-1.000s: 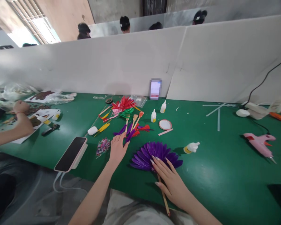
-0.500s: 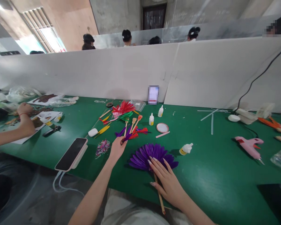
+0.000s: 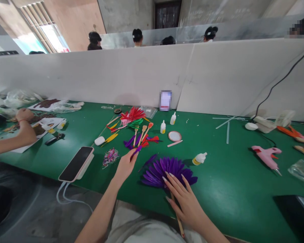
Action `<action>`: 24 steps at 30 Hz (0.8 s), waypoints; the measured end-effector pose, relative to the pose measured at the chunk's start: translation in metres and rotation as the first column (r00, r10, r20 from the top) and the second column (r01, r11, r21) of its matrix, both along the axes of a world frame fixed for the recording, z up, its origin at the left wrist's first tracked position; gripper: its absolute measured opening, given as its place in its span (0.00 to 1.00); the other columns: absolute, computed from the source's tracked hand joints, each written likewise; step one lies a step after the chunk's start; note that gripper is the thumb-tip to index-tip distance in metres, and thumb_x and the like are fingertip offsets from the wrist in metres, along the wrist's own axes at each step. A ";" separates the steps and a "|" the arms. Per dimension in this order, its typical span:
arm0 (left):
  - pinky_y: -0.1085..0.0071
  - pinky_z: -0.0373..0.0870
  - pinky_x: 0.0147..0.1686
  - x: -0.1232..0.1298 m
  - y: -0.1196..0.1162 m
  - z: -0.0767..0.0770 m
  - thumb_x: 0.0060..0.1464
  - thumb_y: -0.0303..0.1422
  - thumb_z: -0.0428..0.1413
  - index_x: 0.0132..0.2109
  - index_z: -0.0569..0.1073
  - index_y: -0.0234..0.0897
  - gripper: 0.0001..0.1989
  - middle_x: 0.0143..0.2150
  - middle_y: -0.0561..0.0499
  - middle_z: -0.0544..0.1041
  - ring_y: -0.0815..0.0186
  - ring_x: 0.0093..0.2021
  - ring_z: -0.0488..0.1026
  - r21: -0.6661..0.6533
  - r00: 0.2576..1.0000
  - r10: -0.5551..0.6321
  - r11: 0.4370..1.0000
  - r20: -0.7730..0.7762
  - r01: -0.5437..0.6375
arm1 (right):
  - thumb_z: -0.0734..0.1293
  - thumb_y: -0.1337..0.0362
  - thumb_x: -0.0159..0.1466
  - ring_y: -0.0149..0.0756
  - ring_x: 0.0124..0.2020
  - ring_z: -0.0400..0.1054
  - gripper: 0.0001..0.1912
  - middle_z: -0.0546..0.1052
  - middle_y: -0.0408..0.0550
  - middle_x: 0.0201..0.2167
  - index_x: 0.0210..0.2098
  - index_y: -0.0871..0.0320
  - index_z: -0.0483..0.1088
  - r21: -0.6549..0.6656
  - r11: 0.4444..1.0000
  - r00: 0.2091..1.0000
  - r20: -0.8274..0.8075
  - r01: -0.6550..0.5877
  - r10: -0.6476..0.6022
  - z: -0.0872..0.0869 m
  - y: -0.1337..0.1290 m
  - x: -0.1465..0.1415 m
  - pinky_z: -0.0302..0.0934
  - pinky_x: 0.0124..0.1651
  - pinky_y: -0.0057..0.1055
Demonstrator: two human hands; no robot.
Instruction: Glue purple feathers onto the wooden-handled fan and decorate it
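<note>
A purple feather [image 3: 136, 153] is pinched in my left hand [image 3: 125, 166], above the table left of the fan. My right hand [image 3: 186, 195] lies flat with fingers stretched out over the lower part of a purple feather fan [image 3: 157, 173]. The fan's wooden handle [image 3: 177, 217] runs down under my palm towards the table edge. Another single purple feather [image 3: 150, 160] lies at the fan's upper left side. Beyond my left hand are small wooden sticks [image 3: 144, 130], with purple and red feathers [image 3: 154, 139] around them.
White glue bottles [image 3: 199, 158] stand or lie around a small round dish [image 3: 174, 136]. A pink glue gun [image 3: 266, 157] lies to the right. On the left are a phone [image 3: 76, 163] with a cable and a pile of shredded bits [image 3: 110, 157]. A co-worker's arm [image 3: 25, 133] reaches in.
My left hand has drawn back slightly from the feather bundle, still pinching a purple feather. A single feather now shows apart at the fan's upper left. Fan and right hand have shifted slightly right.
</note>
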State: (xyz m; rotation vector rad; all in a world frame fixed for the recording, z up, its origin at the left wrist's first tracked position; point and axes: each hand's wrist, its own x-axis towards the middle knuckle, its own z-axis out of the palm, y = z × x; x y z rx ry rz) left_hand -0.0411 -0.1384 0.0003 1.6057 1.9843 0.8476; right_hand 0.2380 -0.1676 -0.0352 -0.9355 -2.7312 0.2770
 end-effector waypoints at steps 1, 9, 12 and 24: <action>0.72 0.64 0.32 0.004 -0.003 -0.003 0.58 0.40 0.42 0.49 0.68 0.38 0.18 0.35 0.48 0.76 0.63 0.33 0.73 -0.024 0.995 -0.028 0.999 -0.095 0.026 | 0.53 0.64 0.65 0.39 0.64 0.41 0.30 0.46 0.45 0.65 0.64 0.54 0.40 -0.001 1.000 1.000 -0.001 0.009 -0.009 0.000 -0.002 0.002 0.34 0.63 0.47; 0.72 0.62 0.29 0.031 -0.013 -0.015 0.56 0.42 0.46 0.47 0.63 0.36 0.16 0.35 0.43 0.75 0.57 0.35 0.74 -0.313 0.893 -0.196 0.947 -0.404 0.066 | 0.53 0.65 0.64 0.41 0.64 0.41 0.31 0.46 0.45 0.64 0.64 0.53 0.39 -0.011 0.997 0.997 0.008 0.072 -0.072 -0.003 -0.010 0.010 0.37 0.62 0.49; 0.72 0.62 0.29 0.030 -0.007 -0.018 0.57 0.39 0.44 0.43 0.64 0.36 0.13 0.32 0.44 0.74 0.58 0.33 0.74 -0.334 0.895 -0.186 0.942 -0.406 0.045 | 0.53 0.65 0.64 0.41 0.64 0.41 0.30 0.46 0.45 0.64 0.64 0.53 0.39 -0.020 0.997 0.997 -0.004 0.076 -0.076 -0.002 -0.007 0.009 0.38 0.62 0.49; 0.73 0.63 0.27 0.010 0.053 0.010 0.55 0.43 0.45 0.38 0.73 0.35 0.18 0.24 0.52 0.71 0.68 0.25 0.69 -0.098 0.977 -0.061 0.992 0.205 0.082 | 0.56 0.63 0.64 0.43 0.63 0.43 0.29 0.51 0.48 0.63 0.63 0.53 0.44 -0.084 0.991 0.976 -0.185 0.104 -0.118 0.005 0.005 -0.002 0.35 0.62 0.53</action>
